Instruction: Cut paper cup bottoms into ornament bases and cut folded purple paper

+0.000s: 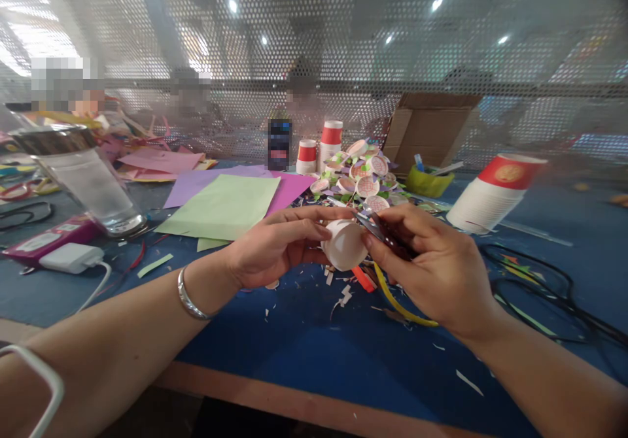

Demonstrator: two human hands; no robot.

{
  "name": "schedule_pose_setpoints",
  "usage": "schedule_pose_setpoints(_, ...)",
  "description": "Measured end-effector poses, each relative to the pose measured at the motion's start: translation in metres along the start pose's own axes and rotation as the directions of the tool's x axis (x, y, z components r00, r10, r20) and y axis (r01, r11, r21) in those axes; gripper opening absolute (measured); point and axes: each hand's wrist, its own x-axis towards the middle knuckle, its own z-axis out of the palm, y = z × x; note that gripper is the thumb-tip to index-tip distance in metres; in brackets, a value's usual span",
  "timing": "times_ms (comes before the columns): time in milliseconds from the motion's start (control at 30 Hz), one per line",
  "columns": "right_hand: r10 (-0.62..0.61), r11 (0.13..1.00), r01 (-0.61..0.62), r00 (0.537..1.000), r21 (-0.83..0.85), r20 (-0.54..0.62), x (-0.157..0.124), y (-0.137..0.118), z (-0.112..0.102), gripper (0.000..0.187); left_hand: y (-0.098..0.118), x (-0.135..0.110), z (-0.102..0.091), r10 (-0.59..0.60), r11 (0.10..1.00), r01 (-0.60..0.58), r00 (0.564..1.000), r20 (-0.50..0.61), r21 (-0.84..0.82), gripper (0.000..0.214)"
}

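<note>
In the head view, my left hand [289,238] pinches a small white paper cup piece [346,247] at its left side, its round hollow facing me. My right hand [432,265] is closed on a dark-handled cutting tool with a metal blade [392,236]. The blade points left, at the upper right rim of the cup piece. My right thumb is against that same rim. Whether the blade touches the paper is unclear. Behind my hands is a heap of decorated cup bottoms [367,186] with green and purple paper bits.
Green paper sheets [230,206] lie left of centre. A glass of water [95,186] and a white charger [72,258] stand left. Stacked paper cups [485,202] lean at right, near black cables [554,294]. A cardboard box [432,127] stands behind. Scraps dot the blue table [304,346].
</note>
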Motion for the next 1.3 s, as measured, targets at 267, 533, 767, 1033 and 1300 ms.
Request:
schedule_pose_setpoints(267,0.003,0.999,-0.003,1.000,-0.038,0.014,0.000,-0.002,-0.001,0.012,-0.002,0.000,0.000,0.064,0.998,-0.064,0.998,0.007,0.027,0.027)
schedule_pose_setpoints(533,0.004,0.999,-0.004,1.000,-0.033,0.004,0.003,-0.004,0.001,0.009,-0.007,-0.001,0.002,0.141,0.969,-0.135,0.990,-0.013,0.206,0.030)
schedule_pose_setpoints(767,0.006,1.000,-0.006,0.999,-0.026,0.032,0.003,-0.002,0.003,0.008,-0.009,-0.002,0.016,0.243,0.915,-0.177,0.959,-0.145,0.362,0.032)
schedule_pose_setpoints(1033,0.021,1.000,-0.021,0.999,0.010,0.034,0.001,-0.002,0.004,0.010,-0.011,-0.003,0.017,0.313,0.842,-0.221,0.943,-0.112,0.492,0.032)
schedule_pose_setpoints(1300,0.054,0.998,-0.054,0.998,-0.012,0.011,0.004,-0.004,0.004,0.009,-0.011,-0.006,0.012,0.258,0.875,-0.247,0.966,0.030,0.416,0.054)
